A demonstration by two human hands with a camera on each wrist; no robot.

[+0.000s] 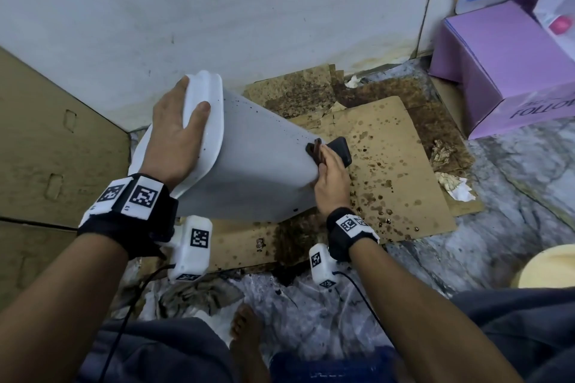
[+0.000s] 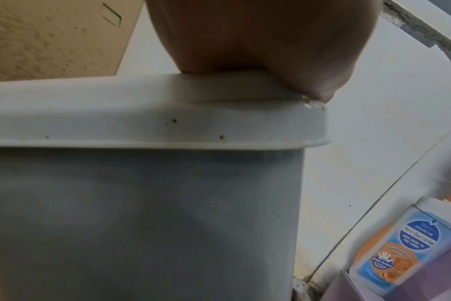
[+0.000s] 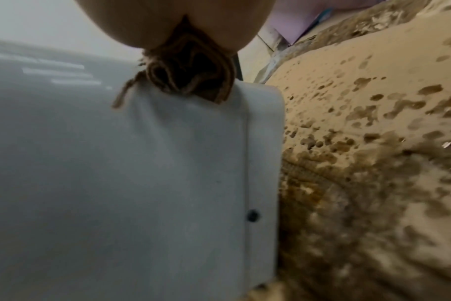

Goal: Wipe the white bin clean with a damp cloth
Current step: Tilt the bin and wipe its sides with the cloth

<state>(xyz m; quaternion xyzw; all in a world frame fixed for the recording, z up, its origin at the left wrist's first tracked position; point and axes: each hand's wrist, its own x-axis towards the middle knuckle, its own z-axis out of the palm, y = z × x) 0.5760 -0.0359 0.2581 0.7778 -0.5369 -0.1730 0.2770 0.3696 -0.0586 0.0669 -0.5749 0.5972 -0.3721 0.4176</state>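
Observation:
The white bin point(image 1: 258, 158) is tilted over the stained cardboard, its lid end up at the left and its base down at the right. Dark specks dot its side and lid rim point(image 2: 219, 136). My left hand point(image 1: 177, 134) lies flat on the lid, fingers straight, thumb near the rim; the left wrist view shows my left hand's palm point(image 2: 258, 36) pressing on the lid. My right hand point(image 1: 331, 177) grips a bunched brown cloth point(image 1: 314, 151) against the bin's lower end, beside the black pedal point(image 1: 340, 151). In the right wrist view the cloth point(image 3: 191, 75) sits on the bin's edge point(image 3: 260, 163).
Spattered brown cardboard point(image 1: 395, 171) covers the floor under the bin. A grey wall point(image 1: 217, 9) stands behind, a cardboard panel point(image 1: 46, 149) at the left. A purple box point(image 1: 497, 71) and crumpled paper point(image 1: 451, 186) lie to the right. My bare foot point(image 1: 249, 329) is below.

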